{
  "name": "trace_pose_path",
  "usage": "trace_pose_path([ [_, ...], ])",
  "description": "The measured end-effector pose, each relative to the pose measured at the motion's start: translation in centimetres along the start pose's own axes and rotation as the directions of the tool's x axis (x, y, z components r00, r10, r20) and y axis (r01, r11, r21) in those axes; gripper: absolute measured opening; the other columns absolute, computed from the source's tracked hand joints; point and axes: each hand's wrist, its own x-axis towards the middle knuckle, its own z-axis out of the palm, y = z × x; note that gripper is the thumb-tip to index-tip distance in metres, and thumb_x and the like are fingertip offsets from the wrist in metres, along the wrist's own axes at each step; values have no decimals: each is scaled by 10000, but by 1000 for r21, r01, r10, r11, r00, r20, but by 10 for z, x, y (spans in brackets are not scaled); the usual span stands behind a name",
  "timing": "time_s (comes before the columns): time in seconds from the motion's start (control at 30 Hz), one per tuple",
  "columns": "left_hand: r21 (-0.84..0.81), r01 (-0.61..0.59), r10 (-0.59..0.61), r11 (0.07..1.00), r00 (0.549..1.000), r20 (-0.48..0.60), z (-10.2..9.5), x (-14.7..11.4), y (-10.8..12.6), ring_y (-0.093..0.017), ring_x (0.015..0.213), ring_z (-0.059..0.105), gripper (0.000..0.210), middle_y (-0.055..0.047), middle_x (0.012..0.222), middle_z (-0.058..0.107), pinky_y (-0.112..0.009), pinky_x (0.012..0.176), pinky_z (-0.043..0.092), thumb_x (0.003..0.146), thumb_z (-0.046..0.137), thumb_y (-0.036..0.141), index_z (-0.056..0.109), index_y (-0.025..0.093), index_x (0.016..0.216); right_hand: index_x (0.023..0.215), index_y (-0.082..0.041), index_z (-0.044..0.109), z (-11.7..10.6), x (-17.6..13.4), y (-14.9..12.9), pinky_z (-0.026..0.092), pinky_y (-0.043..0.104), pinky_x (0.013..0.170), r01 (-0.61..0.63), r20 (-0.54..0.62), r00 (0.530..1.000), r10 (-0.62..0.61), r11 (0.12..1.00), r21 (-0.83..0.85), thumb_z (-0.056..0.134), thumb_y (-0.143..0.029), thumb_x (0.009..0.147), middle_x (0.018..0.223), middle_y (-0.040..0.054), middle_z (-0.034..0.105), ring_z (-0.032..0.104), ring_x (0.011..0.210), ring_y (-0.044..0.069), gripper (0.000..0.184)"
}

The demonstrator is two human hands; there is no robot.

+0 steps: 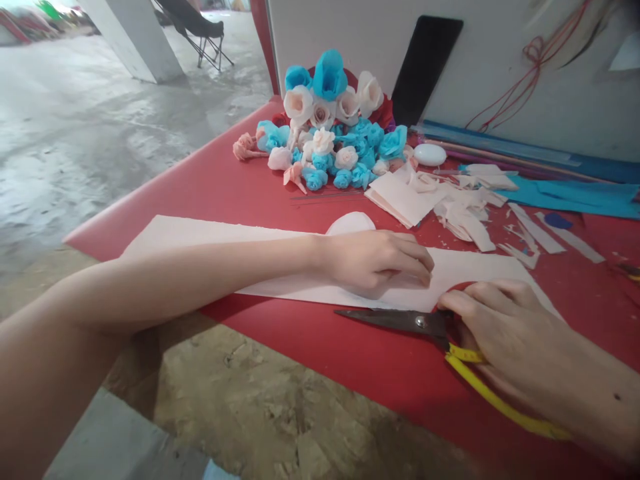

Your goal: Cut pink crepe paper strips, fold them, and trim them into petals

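Note:
My left hand point(377, 260) lies across a long strip of pale pink paper point(200, 235), fingers bent and drawn together, pressing on it. Beneath that hand a rounded pale paper piece point(351, 223) pokes out on the far side; its middle is hidden. A pair of scissors point(395, 320) with dark blades and yellow-wrapped handles is in my right hand point(505, 320), fingers wrapped around one handle. The blades point left along the strip's near edge and look closed.
Blue, white and pink paper flowers point(345, 147) are heaped at the back of the red table point(310, 340). Folded pale paper point(405, 197), scraps point(465, 220), blue paper point(565, 193) and a white oval object point(430, 155) lie to the right. A black panel point(427, 70) leans behind.

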Motion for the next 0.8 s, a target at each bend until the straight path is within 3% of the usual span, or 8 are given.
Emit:
trace_pose_path([
  [0.23,24,2,-2,1000,1000,15,1,0,-2,-206,1051,527,359,-113,1165,596,-288,946,413,857,344,91,638,156,1052,883,-108,501,-3,2,1,326,326,663,56,-96,994,-51,997,54,352,-39,798,659,40,513,448,626,193,185],
  [0.5,24,-17,17,1000,1000,11,1,1,-4,-219,1028,539,408,-133,1157,606,-304,934,425,789,344,19,645,112,1047,943,-135,524,-9,-11,-8,319,390,672,22,-9,1000,-23,998,-64,418,-79,691,870,75,573,498,740,232,279],
  [0.67,17,22,-22,1000,999,25,0,1,-2,-203,1037,539,407,-109,1164,605,-293,942,423,787,358,13,650,146,1037,890,-95,539,-14,-5,-16,324,424,678,-21,16,1000,23,996,-87,430,-71,663,874,121,570,476,753,271,253],
  [0.8,25,18,-19,1000,1000,25,1,1,-4,-189,1055,523,427,-96,1173,596,-271,959,406,764,362,-10,641,145,1048,805,-114,570,-12,3,-19,307,430,666,21,1,1000,-21,996,-85,439,-79,692,834,131,588,463,722,287,176],
])
